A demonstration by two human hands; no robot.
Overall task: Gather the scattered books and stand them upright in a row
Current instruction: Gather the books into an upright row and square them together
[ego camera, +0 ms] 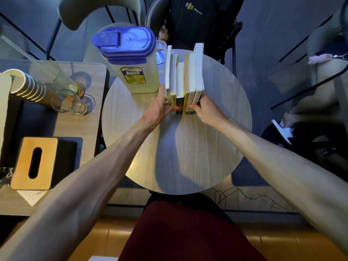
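Note:
Several books [183, 78] stand upright in one tight row on the far half of the round wooden table [177, 147], spines facing me. The spines are white, yellow and black. My left hand [157, 108] presses against the left end of the row, its fingers on the outermost white book. My right hand [206, 109] presses against the right end, fingertips curled on the lower spines. The row is squeezed between both hands.
A clear water pitcher [131, 59] with a blue lid stands just left of the books. On the left side table are glasses [69, 100], stacked paper cups [28, 89] and a wooden tissue box [33, 162]. Chairs and a black backpack [199, 21] ring the far side.

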